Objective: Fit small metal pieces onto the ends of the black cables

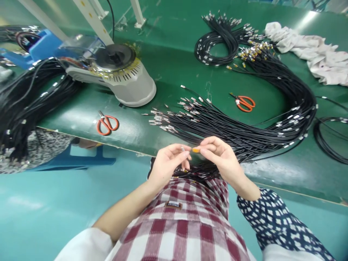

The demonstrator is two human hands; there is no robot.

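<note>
My left hand (170, 161) is closed in a pinch on a thin cable end, whose small pale tip (182, 148) shows above the fingers. Close beside it, my right hand (221, 156) pinches a small orange-yellow piece (195, 149) between thumb and forefinger. Both hands are over my lap at the table's front edge, their fingertips nearly meeting. Black cables (202, 172) lie across my lap below them. Just beyond the hands, a thick bundle of black cables (233, 134) with white-tagged ends spreads over the green table.
A grey dispenser with a black disc (116, 56) and yellow strips stands at left. Orange-handled snips (107, 125) lie near the front edge, and a second pair (244, 103) farther right. Yellow-tipped cable ends (255, 50), a coiled bundle (199, 50) and crumpled cloth (312, 50) are at the back.
</note>
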